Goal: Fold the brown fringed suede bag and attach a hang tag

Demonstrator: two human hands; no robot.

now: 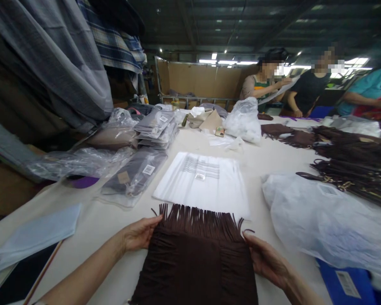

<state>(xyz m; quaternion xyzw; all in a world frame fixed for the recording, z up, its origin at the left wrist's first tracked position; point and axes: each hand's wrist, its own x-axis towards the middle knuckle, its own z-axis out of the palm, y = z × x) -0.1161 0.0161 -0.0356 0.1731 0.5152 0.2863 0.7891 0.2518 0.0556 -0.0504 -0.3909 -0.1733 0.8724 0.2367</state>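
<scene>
A folded dark brown fringed scarf [195, 258] lies on the white table [104, 228] right in front of me, fringe pointing away. My left hand [139, 233] grips its left edge near the fringe. My right hand [265, 258] holds its right edge. Just beyond the fringe lies a flat stack of clear plastic bags [203, 182] with printed lines and a barcode sticker.
Bagged scarves [135, 176] and a stack of packed ones [157, 129] lie to the left. A large crumpled plastic bag [320, 220] lies on the right, brown fringed scarves [352, 156] behind it. Three people stand at the far end. Fabric hangs at upper left.
</scene>
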